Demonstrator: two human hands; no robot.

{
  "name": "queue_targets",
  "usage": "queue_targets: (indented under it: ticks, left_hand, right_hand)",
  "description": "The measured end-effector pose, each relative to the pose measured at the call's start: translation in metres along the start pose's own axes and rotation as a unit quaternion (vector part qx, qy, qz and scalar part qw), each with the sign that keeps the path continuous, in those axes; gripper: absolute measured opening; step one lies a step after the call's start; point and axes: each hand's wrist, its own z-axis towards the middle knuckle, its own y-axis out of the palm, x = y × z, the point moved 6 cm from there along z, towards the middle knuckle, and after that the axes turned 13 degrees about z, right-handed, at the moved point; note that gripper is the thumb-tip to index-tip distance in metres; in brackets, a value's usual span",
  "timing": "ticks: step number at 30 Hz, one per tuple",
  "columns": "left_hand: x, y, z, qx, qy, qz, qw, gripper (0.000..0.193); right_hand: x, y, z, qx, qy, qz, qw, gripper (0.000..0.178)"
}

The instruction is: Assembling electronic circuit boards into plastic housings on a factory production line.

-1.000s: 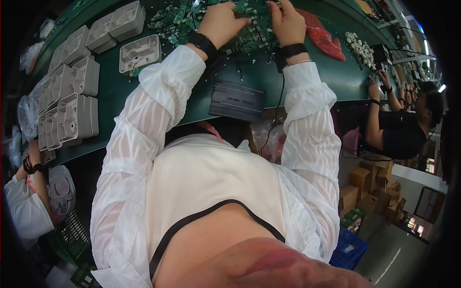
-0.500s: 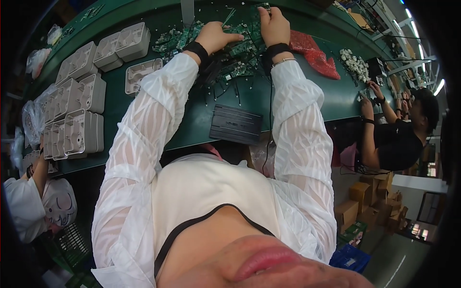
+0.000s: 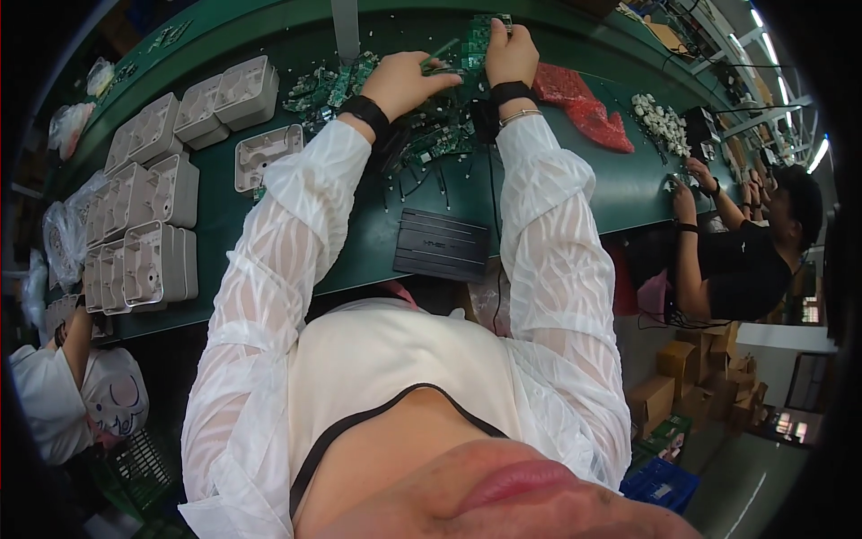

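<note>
At the far side of the green bench, my right hand (image 3: 510, 59) pinches a green circuit board panel (image 3: 480, 40), held upright. Just left of it, my left hand (image 3: 404, 85) is closed with the thumb stretched out to the right. A thin green strip (image 3: 441, 52) of board sticks up from its fingers. Beneath both hands lies a heap of small green circuit boards (image 3: 440, 135) with black wires, spread along the bench. Part of that heap is hidden by my hands and wrist straps.
Stacked pale grey plastic housings (image 3: 162, 202) fill the left, with a single housing (image 3: 269, 157) nearer the boards. A flat black box (image 3: 442, 244) lies by the front edge. Red bubble wrap (image 3: 579, 103) and white parts (image 3: 660, 126) lie right, near a co-worker (image 3: 750, 260). A metal post (image 3: 345, 31) stands behind.
The circuit board panel now shows more fully above the heap in my right hand. My left hand has come slightly right and nearer, with the green strip still in its fingers.
</note>
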Motion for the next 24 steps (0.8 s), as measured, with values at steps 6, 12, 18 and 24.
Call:
queue_targets:
  ticks: [6,12,18,24]
  left_hand:
    - [0.005,0.003,0.003,-0.09,0.013,0.113,0.989,0.052]
    - [-0.008,-0.009,0.001,-0.031,-0.011,0.209,0.977,0.049]
    - [0.055,-0.051,-0.041,-0.048,0.042,0.194,0.979,0.065]
    - [0.059,-0.014,-0.175,-0.262,0.274,-0.019,0.925,0.077]
  right_hand:
    - [0.01,0.004,-0.007,-0.002,-0.001,0.007,1.0,0.042]
    - [-0.003,0.032,-0.021,0.008,0.018,0.037,0.999,0.035]
    - [0.129,0.017,-0.001,-0.267,0.126,-0.109,0.949,0.043]
    - [0.061,-0.121,-0.049,-0.222,-0.126,0.185,0.949,0.037]
